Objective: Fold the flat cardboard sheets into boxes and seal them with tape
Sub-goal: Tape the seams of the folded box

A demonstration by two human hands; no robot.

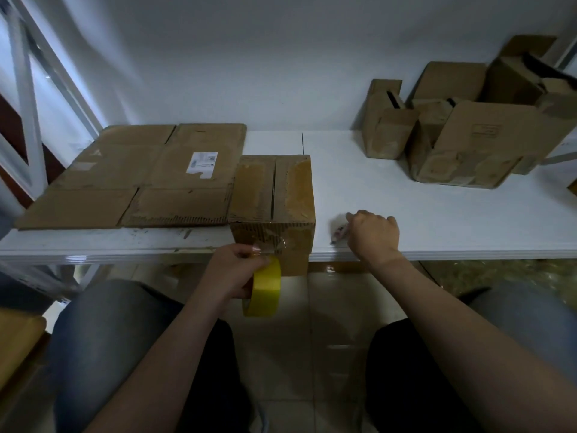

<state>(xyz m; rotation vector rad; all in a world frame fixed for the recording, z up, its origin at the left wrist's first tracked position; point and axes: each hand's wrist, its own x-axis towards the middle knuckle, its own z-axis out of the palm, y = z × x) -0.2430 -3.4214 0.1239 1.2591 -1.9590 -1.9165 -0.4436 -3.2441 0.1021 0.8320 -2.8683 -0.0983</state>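
Gripping the tape roll, left hand fingers curl round it, beside box.

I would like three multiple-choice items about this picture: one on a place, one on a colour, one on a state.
1. Where do the flat sheets lie?
A) on the left side of the table
B) on the floor
C) on the person's lap

2. What colour is the tape roll?
A) red
B) yellow
C) black

3. How are the top flaps of the box at the table's edge?
A) standing open
B) torn off
C) folded shut

Answers:
1 A: the sheets lie spread on the table, left of the box.
2 B: the roll in the left hand is yellow.
3 C: both flaps lie flat and meet at a seam.
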